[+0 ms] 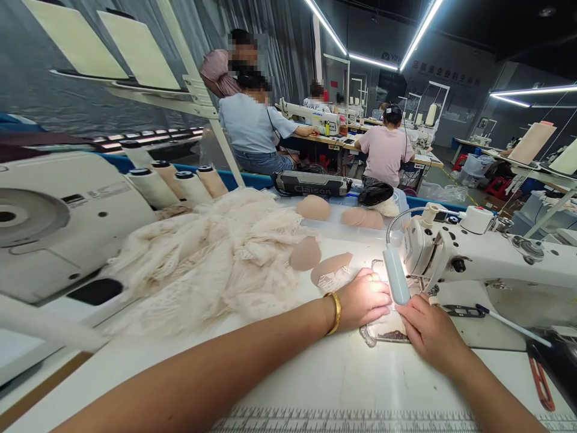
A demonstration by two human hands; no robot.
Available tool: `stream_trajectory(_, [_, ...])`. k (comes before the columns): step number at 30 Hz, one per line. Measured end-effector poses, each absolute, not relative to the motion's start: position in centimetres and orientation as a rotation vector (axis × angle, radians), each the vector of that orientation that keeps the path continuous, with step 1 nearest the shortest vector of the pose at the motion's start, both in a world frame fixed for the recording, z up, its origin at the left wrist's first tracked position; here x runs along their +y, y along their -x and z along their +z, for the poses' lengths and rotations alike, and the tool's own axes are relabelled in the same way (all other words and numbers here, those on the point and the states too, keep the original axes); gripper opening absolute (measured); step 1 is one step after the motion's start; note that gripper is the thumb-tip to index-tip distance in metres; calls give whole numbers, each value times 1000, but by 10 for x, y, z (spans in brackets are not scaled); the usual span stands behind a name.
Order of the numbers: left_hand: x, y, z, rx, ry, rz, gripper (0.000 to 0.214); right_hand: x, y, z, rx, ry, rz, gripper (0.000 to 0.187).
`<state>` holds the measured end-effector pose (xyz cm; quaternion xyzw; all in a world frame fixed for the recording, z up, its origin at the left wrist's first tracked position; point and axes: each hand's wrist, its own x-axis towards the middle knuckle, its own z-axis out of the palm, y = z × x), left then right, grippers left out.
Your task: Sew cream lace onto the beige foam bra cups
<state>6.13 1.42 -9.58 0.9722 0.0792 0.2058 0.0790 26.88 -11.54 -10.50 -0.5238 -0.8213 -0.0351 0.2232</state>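
Observation:
Under the bright lamp (pixel 395 278) of a white sewing machine (pixel 478 255), my two hands work close together at the needle area. My left hand (pixel 364 299), with a gold bangle (pixel 334 313) at its wrist, has its fingers bent and pressed together. My right hand (pixel 428 328) lies just right of the lamp, thumb and fingertips closed. Glare and the lamp hide what is between the fingers. A pale piece with a dark edge (pixel 387 332) lies below them. Beside my left hand are a beige cup with lace (pixel 334 272) and a plain beige cup (pixel 305 253).
Cream lace fabric (pixel 216 258) heaps over the left side. Behind stands a clear plastic bin (pixel 360 231) with more beige cups (pixel 363 218). Thread snips (pixel 464 311) and a red-handled tool (pixel 541 385) lie at right. A ruler strip (pixel 360 421) marks the front; co-workers sit beyond.

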Motion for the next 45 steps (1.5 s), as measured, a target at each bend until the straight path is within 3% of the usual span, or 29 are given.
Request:
stream_trajectory(11, [23,-67,-93,276,-2974,637,21,-112,-272,-113,-2209,1500,-80,23])
stream_trajectory(17, [22,-72,-90,464,-3013,560,4,-114,-272,-113,-2150,1426,-73,25])
stream_trajectory(19, [21,-68,-87,518,-2987,547,10,-117,-268,-108,-2057,1445,76,22])
stream_trajectory(22, [6,-50,-81,495,-2928,579,16,-122,-251,-98,-1740,1476,619,18])
stream_trajectory(26, [-56,-13,-81,370,-2377,774,23,-126,-217,-89,-1197,1304,1157,48])
stream_trajectory(30, [-125,5,-86,520,-1183,435,46,-145,-183,-90,-1008,1240,1131,59])
stream_trajectory(33, [-138,2,-85,630,-619,597,51,-173,-164,-98,-1033,1208,1050,64])
stream_trajectory(37, [-120,-4,-79,723,-539,864,39,-201,-155,-107,-1058,1158,1102,71])
stream_trajectory(45, [-113,-11,-69,536,-351,797,36,-197,-170,-106,-880,1161,1052,63])
